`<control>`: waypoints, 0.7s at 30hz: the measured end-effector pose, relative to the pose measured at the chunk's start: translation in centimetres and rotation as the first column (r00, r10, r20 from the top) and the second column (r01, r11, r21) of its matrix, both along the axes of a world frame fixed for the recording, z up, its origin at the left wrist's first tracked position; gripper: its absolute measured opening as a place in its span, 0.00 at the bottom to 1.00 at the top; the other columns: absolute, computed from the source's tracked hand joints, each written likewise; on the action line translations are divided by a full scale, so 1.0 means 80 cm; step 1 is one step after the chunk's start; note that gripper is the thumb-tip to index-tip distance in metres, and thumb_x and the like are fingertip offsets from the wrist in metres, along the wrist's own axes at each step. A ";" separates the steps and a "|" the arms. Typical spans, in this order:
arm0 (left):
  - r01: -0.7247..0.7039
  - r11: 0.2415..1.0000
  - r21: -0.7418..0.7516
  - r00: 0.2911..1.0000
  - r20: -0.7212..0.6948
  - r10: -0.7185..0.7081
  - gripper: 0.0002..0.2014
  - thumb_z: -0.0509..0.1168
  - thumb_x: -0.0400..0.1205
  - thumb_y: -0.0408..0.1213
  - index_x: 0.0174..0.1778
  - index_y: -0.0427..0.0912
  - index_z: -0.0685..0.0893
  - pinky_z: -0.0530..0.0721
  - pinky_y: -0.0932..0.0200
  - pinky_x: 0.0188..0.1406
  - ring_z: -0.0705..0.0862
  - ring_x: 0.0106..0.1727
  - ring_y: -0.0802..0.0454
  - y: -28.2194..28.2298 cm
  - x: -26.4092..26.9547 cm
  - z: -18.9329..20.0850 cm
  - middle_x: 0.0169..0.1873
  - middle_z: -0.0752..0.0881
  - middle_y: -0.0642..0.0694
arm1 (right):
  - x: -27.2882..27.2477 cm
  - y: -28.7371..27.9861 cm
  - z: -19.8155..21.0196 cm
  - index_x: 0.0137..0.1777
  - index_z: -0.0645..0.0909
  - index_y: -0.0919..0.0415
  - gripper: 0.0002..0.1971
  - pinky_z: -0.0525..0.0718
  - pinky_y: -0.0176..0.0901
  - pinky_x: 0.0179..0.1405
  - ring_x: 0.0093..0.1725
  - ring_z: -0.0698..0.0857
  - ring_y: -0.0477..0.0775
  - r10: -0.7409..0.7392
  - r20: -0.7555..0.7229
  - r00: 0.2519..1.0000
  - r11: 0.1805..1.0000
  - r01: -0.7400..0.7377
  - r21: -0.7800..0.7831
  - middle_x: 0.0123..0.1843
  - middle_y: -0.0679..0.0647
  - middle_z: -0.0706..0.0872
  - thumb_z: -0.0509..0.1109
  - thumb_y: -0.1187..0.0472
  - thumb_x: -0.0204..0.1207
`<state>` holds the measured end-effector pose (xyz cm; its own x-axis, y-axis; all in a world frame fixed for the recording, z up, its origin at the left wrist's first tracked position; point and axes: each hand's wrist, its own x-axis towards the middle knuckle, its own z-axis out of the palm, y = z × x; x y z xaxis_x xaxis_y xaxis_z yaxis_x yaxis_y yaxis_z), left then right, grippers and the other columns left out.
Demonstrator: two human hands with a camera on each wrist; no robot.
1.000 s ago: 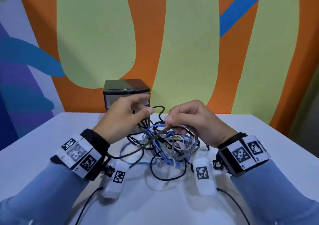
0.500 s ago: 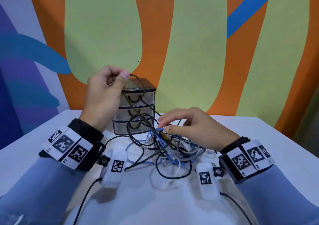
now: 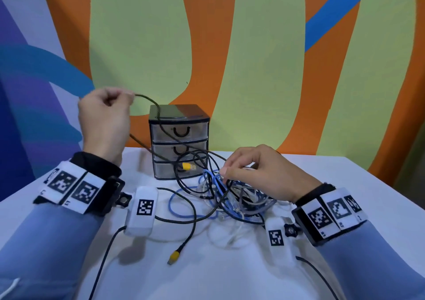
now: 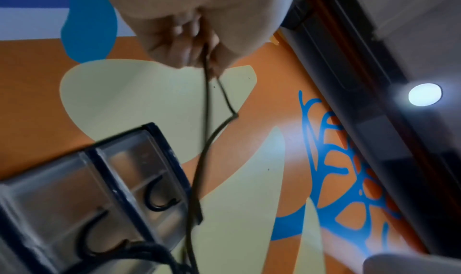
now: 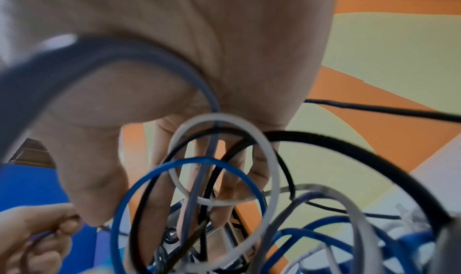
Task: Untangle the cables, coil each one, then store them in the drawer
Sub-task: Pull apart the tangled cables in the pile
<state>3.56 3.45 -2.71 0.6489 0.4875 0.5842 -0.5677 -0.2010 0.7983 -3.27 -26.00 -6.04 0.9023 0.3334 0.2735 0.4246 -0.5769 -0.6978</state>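
A tangle of blue, white, grey and black cables [image 3: 232,198] lies on the white table [image 3: 230,272] in front of a small three-drawer unit [image 3: 179,142]. My left hand [image 3: 104,117] is raised left of the unit and pinches a dark braided cable [image 3: 149,99] [image 4: 207,100], which runs down across the drawers into the tangle. One yellow plug [image 3: 174,256] lies loose near the front, another [image 3: 187,166] sits by the bottom drawer. My right hand [image 3: 257,173] rests on the tangle with its curled fingers [image 5: 229,181] among the loops [image 5: 189,199].
All three drawers of the unit look closed, each with a black handle [image 3: 181,131]. A painted orange, green and blue wall [image 3: 253,58] stands right behind the table. The table's right edge [image 3: 379,184] slants away.
My left hand has risen up and to the left, drawing the dark braided cable out of the tangle. A yellow plug has come free onto the table. My right hand has stayed on the pile.
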 end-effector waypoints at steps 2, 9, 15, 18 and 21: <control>-0.017 0.992 0.127 0.996 -0.089 0.028 0.06 0.72 0.82 0.40 0.40 0.47 0.91 0.79 0.54 0.49 0.81 0.40 0.55 -0.008 -0.002 -0.005 0.37 0.88 0.53 | 0.002 0.002 -0.002 0.39 0.96 0.50 0.12 0.78 0.42 0.57 0.54 0.89 0.40 0.011 -0.003 1.000 0.999 -0.011 0.033 0.53 0.40 0.92 0.79 0.47 0.79; 0.062 0.835 0.547 0.997 -0.006 -0.071 0.16 0.69 0.82 0.31 0.59 0.57 0.90 0.86 0.50 0.61 0.84 0.59 0.57 -0.045 -0.029 -0.008 0.59 0.87 0.53 | 0.004 0.001 -0.004 0.45 0.97 0.52 0.03 0.84 0.36 0.64 0.57 0.90 0.42 0.041 0.036 0.999 0.989 -0.046 0.142 0.60 0.45 0.89 0.85 0.61 0.74; 0.385 0.473 0.793 0.915 -0.261 -0.306 0.16 0.70 0.90 0.46 0.74 0.59 0.87 0.81 0.53 0.72 0.82 0.68 0.68 -0.078 -0.030 -0.037 0.71 0.86 0.62 | 0.004 0.004 -0.003 0.44 0.97 0.51 0.10 0.84 0.57 0.72 0.60 0.90 0.52 0.066 0.047 0.997 0.984 -0.073 0.163 0.65 0.47 0.84 0.86 0.68 0.70; 0.447 0.373 0.813 0.884 -0.341 -0.319 0.18 0.66 0.92 0.48 0.79 0.60 0.83 0.77 0.53 0.74 0.78 0.77 0.63 -0.080 -0.026 -0.044 0.75 0.84 0.64 | 0.002 0.004 -0.003 0.42 0.97 0.51 0.11 0.84 0.60 0.71 0.65 0.87 0.50 0.107 0.073 0.992 0.981 -0.117 0.154 0.59 0.50 0.86 0.85 0.70 0.69; 0.402 0.345 0.849 0.907 -0.317 -0.276 0.11 0.67 0.91 0.49 0.68 0.62 0.89 0.77 0.50 0.61 0.79 0.64 0.57 -0.079 -0.023 -0.047 0.60 0.88 0.64 | 0.004 0.003 -0.005 0.42 0.97 0.52 0.11 0.85 0.54 0.70 0.64 0.88 0.50 0.128 0.090 0.988 0.979 -0.140 0.146 0.58 0.49 0.86 0.85 0.71 0.69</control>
<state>1.68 -2.86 -6.44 0.7115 -0.5352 0.4552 -0.6955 -0.6289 0.3476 -2.97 -25.78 -6.43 0.8254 0.3988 0.3996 0.5489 -0.4009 -0.7335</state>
